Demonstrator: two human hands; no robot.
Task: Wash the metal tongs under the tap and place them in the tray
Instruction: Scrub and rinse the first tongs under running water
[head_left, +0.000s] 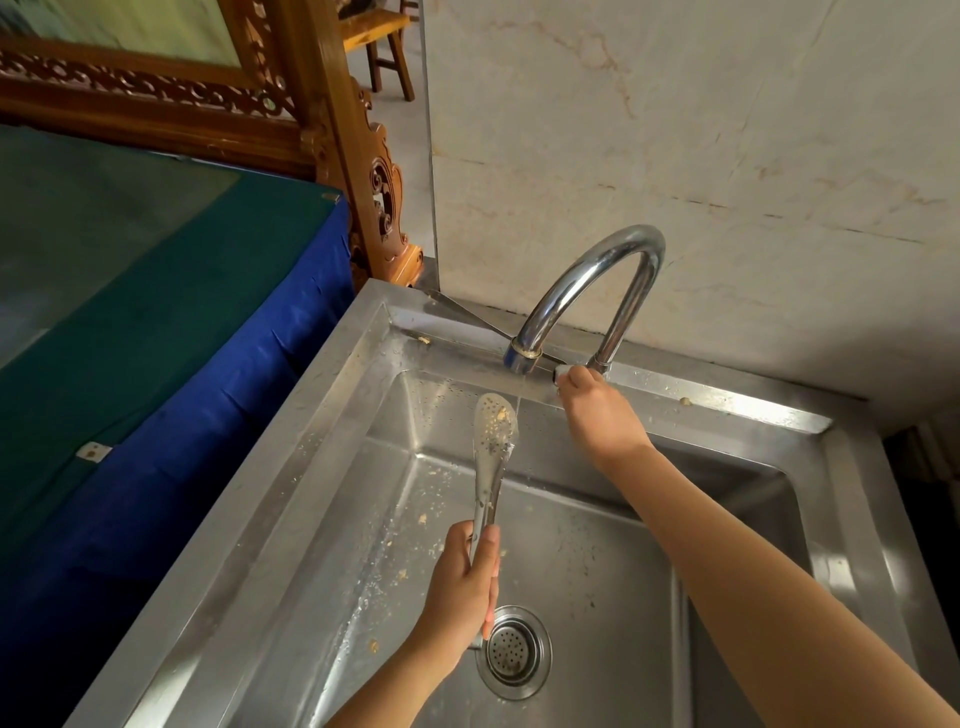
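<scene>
Metal tongs (491, 457) are under inspection at a stainless-steel sink (311, 415). Its basin is wet and flecked with pale food scraps, most of them along the left side. A perforated drain strainer (514, 652) sits in the basin floor toward the near edge. A curved chrome tap (597, 270) rises from the sink's far rim, its spout over the far part of the basin. Behind the sink stands a cream, marble-patterned wall (727, 130). Left of the sink is a table draped in blue cloth (182, 389) with a green top, and past it a carved wooden frame (332, 145) and a wooden stool (389, 57). The left hand (462, 587) grips the tongs at the handle end, fingers and thumb wrapped round both arms, just beyond the strainer. The tongs point away from the person, their head just below and left of the spout. The right hand (597, 410) is apart from the tongs, to the right of their head at the far rim, fingers curled over the tap's lever (563, 373). The tongs are bright metal with the arms pressed together. Their broad, perforated, spoon-shaped head carries yellowish food residue. Whether water is running cannot be told.
</scene>
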